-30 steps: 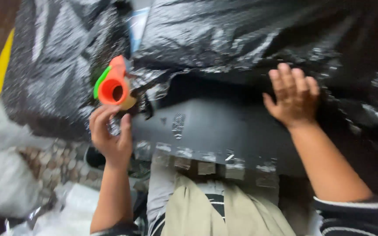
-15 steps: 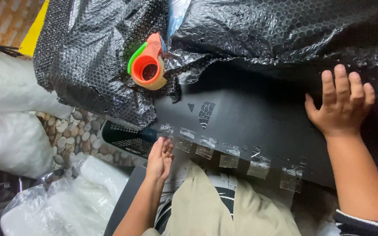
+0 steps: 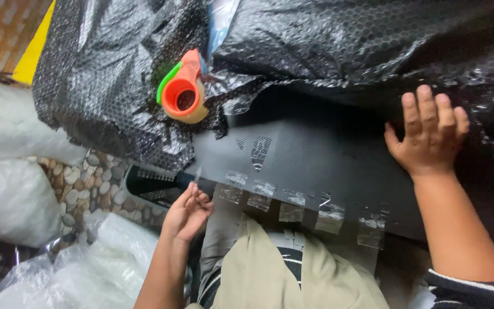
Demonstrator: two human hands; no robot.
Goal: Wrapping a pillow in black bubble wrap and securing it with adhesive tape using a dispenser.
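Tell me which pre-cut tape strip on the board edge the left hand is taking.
The left hand pinches the leftmost tape strip, lifted off the black board; the others hang stuck along its edge.

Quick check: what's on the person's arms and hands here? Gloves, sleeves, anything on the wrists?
Both hands are bare: no gloves, and no rings or watch visible. The left hand and its forearm are uncovered to the frame edge. The right hand has a bare forearm, ending in a dark sleeve with thin white stripes near the elbow.
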